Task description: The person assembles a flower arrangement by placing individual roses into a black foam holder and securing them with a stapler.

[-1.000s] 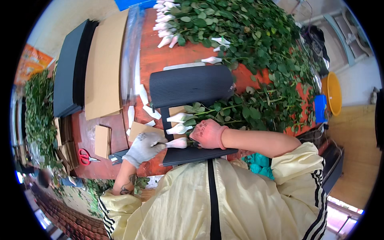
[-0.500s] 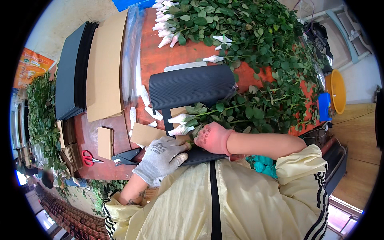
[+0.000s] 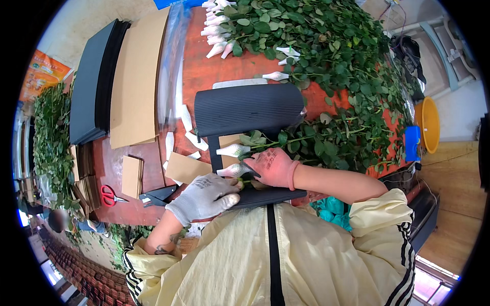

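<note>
Two roses with white foam net sleeves lie side by side on a black corrugated stand, the upper rose just beyond the lower rose. My right hand, in a pink glove, is closed at the base of the lower rose, around its stem and leaves. My left hand, in a grey glove, lies nearer my body. Its thumb and fingers pinch a pale green rose head, partly hidden, against the padded near edge. A rolled black corrugated pad forms the stand's far side.
Leafy rose stems spread to the right, with a larger pile behind. Loose white net sleeves, cardboard pieces, a black stapler and red scissors lie left. Tall cardboard sheets stand at far left.
My right hand has shifted slightly right and away from my body, uncovering more of the near padded edge. The left hand stays low beside it, still pinching. The whole view has shifted a little.
</note>
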`<state>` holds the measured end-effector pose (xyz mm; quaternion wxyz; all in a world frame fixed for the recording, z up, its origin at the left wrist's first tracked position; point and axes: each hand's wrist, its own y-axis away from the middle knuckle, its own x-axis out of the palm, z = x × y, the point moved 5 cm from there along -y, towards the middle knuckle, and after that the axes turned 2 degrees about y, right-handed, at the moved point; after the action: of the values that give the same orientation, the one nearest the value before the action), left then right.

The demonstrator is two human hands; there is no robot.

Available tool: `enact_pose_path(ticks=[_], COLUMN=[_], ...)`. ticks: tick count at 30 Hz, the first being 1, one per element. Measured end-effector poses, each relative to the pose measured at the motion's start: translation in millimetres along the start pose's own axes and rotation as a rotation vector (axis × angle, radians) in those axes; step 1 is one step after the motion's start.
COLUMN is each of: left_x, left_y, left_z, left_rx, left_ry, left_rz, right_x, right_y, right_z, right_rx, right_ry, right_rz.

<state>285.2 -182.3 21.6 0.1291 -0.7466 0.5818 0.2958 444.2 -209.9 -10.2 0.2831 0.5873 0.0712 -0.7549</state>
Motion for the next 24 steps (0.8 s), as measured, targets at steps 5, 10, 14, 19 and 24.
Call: enact_pose_path(ticks=[5, 10, 14, 19, 24], left_x=[-22, 3, -5, -9, -29], left_y=[1, -7, -3, 14, 25], left_z=[28, 49, 48, 60, 66], left_rx=[-0.188, -0.068, -0.101, -0.199, -0.171], left_ry=[-0.139, -0.145, -0.015, -0.013, -0.091], left_rz=[-0.387, -0.354, -0.383, -0.382, -0.471], right_x=[9, 12, 15, 19, 16], right_y=[-5, -4, -4, -6, -2], right_z=[1, -1, -3, -4, -5], right_rx=[-0.018, 0.024, 0.032, 0.008, 0.014], right_ry=[0.078, 0.088, 0.001, -0.036, -0.033], right_rz=[0.041, 0.024, -0.015, -0.031, -0.076])
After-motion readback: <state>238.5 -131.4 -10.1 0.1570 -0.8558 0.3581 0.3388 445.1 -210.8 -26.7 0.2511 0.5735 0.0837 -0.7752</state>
